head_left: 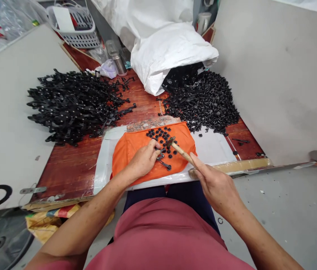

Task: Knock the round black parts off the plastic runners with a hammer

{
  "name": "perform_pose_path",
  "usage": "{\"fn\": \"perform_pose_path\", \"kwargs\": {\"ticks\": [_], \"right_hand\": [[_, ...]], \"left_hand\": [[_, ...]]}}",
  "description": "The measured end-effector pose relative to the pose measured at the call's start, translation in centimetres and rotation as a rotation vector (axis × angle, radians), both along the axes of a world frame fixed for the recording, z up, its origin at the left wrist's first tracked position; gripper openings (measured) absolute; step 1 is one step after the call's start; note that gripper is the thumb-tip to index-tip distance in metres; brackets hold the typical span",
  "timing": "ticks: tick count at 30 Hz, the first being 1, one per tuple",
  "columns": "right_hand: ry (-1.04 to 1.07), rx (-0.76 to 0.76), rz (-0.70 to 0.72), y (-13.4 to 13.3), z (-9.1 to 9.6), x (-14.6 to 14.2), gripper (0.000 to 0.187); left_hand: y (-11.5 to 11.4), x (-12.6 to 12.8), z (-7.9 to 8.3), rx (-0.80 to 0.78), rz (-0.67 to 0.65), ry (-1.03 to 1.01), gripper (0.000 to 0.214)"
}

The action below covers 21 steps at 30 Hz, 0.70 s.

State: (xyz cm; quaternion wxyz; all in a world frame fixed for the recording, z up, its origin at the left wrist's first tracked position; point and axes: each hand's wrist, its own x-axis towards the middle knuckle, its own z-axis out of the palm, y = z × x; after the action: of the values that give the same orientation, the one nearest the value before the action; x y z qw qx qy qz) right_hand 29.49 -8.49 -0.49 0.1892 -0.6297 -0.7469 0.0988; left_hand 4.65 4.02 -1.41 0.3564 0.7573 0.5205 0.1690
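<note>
L hand (pixel 143 160): thumb + index pinching a black part (pixel 164 164), prob. by one end (tips partly hidden); its long axis runs down-right from them. R hand (pixel 217 184), farther off, fingers wrapped round hammer (pixel 183 152); head just up-right of L fingertips.

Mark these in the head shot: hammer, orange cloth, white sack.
Hammer (pixel 182 152): head view, on the bare stretch of its wooden handle.
Orange cloth (pixel 130 150): head view, on bare fabric toward its left end.
White sack (pixel 172 45): head view, on its side, above the open mouth.
</note>
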Motion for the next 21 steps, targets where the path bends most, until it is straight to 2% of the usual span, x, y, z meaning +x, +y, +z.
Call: {"fn": "perform_pose_path", "kwargs": {"ticks": [3,9,13,17,21], "right_hand": [[0.119,0.082,-0.005,-0.1,0.3,-0.1,0.055],[0.051,-0.109,0.032,0.4,-0.2,-0.6,0.055],[0.176,-0.038,0.026,0.4,-0.1,-0.6,0.055],[0.048,-0.061,0.012,0.6,-0.3,-0.7,0.053],[0.02,-0.078,0.058,0.9,0.7,-0.2,0.056]], "left_hand": [[0.0,0.0,-0.1,-0.012,-0.006,-0.009,0.009],[-0.1,-0.1,-0.2,-0.002,-0.005,0.002,0.01],[-0.1,-0.1,-0.1,0.001,-0.004,0.0,0.011],[0.0,-0.1,-0.1,-0.003,-0.007,0.013,0.009],[0.1,-0.1,-0.2,0.0,-0.012,0.023,0.008]]}}
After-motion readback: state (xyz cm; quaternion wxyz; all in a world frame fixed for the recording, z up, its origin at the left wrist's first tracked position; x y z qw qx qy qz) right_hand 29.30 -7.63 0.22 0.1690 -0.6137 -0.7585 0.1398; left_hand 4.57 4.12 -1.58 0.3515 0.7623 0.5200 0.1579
